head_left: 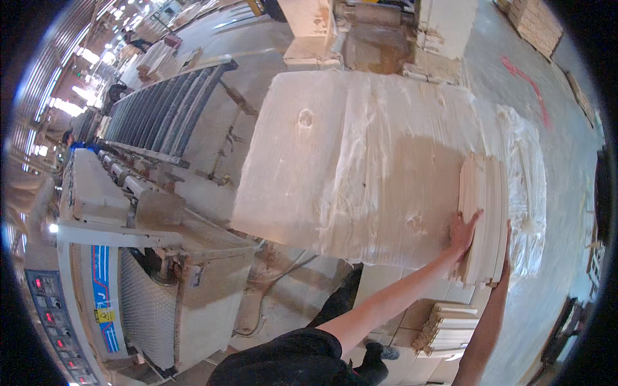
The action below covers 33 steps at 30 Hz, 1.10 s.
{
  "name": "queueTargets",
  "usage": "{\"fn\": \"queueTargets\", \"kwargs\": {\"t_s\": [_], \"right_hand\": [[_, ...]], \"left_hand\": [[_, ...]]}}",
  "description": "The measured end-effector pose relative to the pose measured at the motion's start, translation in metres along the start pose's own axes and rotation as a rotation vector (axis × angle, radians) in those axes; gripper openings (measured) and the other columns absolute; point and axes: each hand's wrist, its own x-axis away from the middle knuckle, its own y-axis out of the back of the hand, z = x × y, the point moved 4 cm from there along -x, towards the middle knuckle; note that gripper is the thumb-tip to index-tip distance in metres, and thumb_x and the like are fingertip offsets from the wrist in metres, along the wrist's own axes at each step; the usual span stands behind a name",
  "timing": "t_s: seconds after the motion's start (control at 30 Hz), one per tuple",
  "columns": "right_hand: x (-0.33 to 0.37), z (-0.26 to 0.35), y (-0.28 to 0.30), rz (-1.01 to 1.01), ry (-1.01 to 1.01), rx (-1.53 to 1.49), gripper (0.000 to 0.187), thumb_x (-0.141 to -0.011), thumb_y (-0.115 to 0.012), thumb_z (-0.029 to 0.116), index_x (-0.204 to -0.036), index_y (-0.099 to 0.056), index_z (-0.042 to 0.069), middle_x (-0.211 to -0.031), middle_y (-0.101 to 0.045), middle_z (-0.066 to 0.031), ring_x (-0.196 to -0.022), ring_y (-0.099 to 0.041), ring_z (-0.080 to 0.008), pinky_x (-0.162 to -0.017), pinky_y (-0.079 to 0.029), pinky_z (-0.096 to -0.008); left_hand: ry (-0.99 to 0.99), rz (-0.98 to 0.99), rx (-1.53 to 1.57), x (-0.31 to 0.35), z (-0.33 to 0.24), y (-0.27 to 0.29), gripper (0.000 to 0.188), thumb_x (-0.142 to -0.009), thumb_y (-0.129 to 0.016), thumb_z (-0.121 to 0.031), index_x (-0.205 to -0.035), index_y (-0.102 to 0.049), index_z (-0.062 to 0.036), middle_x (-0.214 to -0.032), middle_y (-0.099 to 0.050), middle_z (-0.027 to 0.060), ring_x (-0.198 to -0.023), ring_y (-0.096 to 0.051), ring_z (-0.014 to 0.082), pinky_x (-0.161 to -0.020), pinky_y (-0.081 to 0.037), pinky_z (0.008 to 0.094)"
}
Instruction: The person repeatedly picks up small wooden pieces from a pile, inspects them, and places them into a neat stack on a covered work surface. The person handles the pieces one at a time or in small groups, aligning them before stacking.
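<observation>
A bundle of pale wooden slats [479, 212] lies lengthwise at the right end of a big plastic-wrapped block [302, 167]. My left hand [465, 233] presses against the bundle's left side, its thumb and fingers somewhat apart. On the opposite side, my right hand [506, 254] grips the bundle's edge, with most of its fingers hidden behind the wood. Between them, both hands clasp the slats. The near ends of the slats stick out past the block's front edge.
More slats [450, 328] are stacked low near my feet. At left stands a machine [212, 289] with a control panel [58, 328] and a textured roller [145, 302]. Behind it is a roller conveyor [170, 109]. Stacked boards [534, 26] stand far right.
</observation>
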Motion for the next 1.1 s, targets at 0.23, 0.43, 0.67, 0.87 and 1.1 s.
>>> {"fn": "queueTargets", "kwargs": {"t_s": [0.23,0.43,0.67,0.87,1.1], "right_hand": [[-0.001,0.006,0.004,0.066,-0.029,0.023,0.073,-0.094,-0.040,0.058,-0.143,-0.036,0.004,-0.143,-0.039,-0.0152,-0.123,-0.046,-0.0254,-0.103,-0.037,-0.0364],[0.012,0.004,0.011,0.084,-0.029,0.038,0.075,-0.093,-0.038,0.061,-0.141,-0.039,0.003,-0.138,-0.045,-0.0151,-0.118,-0.049,-0.0233,-0.100,-0.040,-0.0342],[0.023,-0.032,0.035,0.384,-0.207,-0.347,0.080,-0.092,-0.033,0.065,-0.141,-0.039,0.002,-0.135,-0.048,-0.0110,-0.117,-0.050,-0.0232,-0.099,-0.040,-0.0334],[0.051,-0.037,-0.001,-0.093,-0.075,-0.261,0.071,-0.093,-0.042,0.059,-0.141,-0.040,0.006,-0.139,-0.045,-0.0077,-0.121,-0.047,-0.0210,-0.100,-0.040,-0.0335],[0.018,-0.015,-0.032,0.163,0.045,-0.449,0.057,-0.094,-0.046,0.051,-0.131,-0.052,0.008,-0.124,-0.057,-0.0042,-0.106,-0.057,-0.0160,-0.094,-0.046,-0.0292]], "left_hand": [[0.001,-0.038,-0.121,0.006,0.003,-0.001,0.094,-0.074,-0.064,-0.066,-0.126,-0.041,0.0094,-0.118,-0.055,0.0287,-0.111,-0.055,0.0378,-0.096,-0.042,0.0440],[0.021,0.004,-0.248,0.011,-0.005,-0.005,0.093,-0.077,-0.059,-0.066,-0.128,-0.041,0.0091,-0.118,-0.055,0.0300,-0.110,-0.055,0.0409,-0.097,-0.041,0.0453],[-0.150,-0.003,-0.448,-0.003,0.032,-0.027,0.094,-0.082,-0.049,-0.069,-0.134,-0.037,0.0084,-0.128,-0.048,0.0302,-0.115,-0.052,0.0420,-0.102,-0.038,0.0466],[-0.001,0.012,-0.529,0.024,0.012,-0.010,0.091,-0.080,-0.046,-0.071,-0.124,-0.050,0.0086,-0.116,-0.059,0.0284,-0.107,-0.057,0.0417,-0.094,-0.043,0.0479],[0.037,0.228,-0.022,-0.040,0.047,0.002,0.076,-0.080,-0.054,-0.062,-0.120,-0.055,0.0024,-0.108,-0.063,0.0184,-0.093,-0.060,0.0287,-0.087,-0.045,0.0423]]}}
